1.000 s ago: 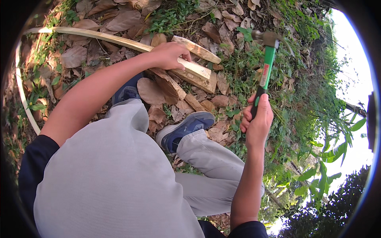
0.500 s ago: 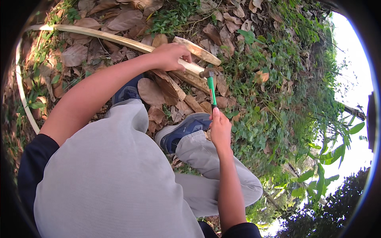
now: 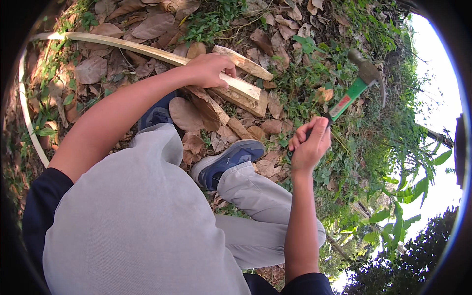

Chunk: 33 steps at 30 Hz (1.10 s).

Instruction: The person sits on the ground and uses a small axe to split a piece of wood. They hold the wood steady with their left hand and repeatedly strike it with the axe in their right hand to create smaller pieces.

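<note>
My left hand (image 3: 210,70) is closed over a long pale wooden strip (image 3: 245,87) near its right end, holding it on a thicker wood block (image 3: 261,104). The strip runs off to the far left, looking bent in this view. My right hand (image 3: 310,143) grips the black handle of a claw hammer (image 3: 348,100) with a green shaft. Its rusty-brown metal head is raised up and to the right, apart from the wood. Whether a nail sits in the strip is too small to tell.
Another split wood piece (image 3: 246,63) lies just beyond the strip. Shorter wood scraps (image 3: 239,129) rest among dry brown leaves (image 3: 187,114). My blue shoe (image 3: 231,161) is close to the wood. Green ground plants (image 3: 319,69) spread to the right.
The hammer head was at the strip's right end; my right hand has swung it up and to the right, away from the wood. My left hand stays on the strip.
</note>
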Each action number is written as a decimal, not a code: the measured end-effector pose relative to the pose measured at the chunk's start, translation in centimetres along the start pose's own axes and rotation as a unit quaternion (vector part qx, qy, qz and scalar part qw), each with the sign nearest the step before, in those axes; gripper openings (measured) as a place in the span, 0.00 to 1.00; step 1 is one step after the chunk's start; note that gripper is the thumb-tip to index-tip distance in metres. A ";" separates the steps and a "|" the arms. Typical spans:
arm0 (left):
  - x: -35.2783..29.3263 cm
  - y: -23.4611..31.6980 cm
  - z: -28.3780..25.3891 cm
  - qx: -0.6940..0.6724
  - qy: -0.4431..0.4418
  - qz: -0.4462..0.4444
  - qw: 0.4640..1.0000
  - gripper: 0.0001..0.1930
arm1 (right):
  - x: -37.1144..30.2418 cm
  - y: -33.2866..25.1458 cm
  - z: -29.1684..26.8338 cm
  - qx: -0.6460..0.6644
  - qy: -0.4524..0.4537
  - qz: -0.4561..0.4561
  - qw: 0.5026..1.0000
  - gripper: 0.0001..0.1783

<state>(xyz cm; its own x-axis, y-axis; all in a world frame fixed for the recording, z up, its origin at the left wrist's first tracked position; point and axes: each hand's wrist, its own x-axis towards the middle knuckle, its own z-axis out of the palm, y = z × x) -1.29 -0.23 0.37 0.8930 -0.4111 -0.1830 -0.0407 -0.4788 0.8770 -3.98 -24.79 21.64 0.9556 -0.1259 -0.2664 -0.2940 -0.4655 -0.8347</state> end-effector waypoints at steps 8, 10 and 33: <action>0.0 -0.3 0.5 0.017 0.013 0.006 1.000 0.18 | -3.2 7.5 0.1 -0.262 -0.130 0.195 0.936 0.29; 0.0 -0.4 0.3 0.001 0.002 0.003 1.000 0.18 | -1.5 3.7 -1.0 -0.250 -0.125 0.181 0.943 0.31; 0.1 -0.2 0.6 0.008 -0.002 -0.003 1.000 0.19 | -1.1 4.4 -2.4 -0.235 -0.095 0.154 0.955 0.27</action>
<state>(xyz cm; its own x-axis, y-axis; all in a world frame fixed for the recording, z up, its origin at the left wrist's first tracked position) -1.50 -0.62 -0.08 0.8912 -0.4120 -0.1897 -0.0427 -0.4926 0.8692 -6.30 -28.80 19.45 0.7915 -0.1794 -0.5842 -0.4762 -0.7802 -0.4057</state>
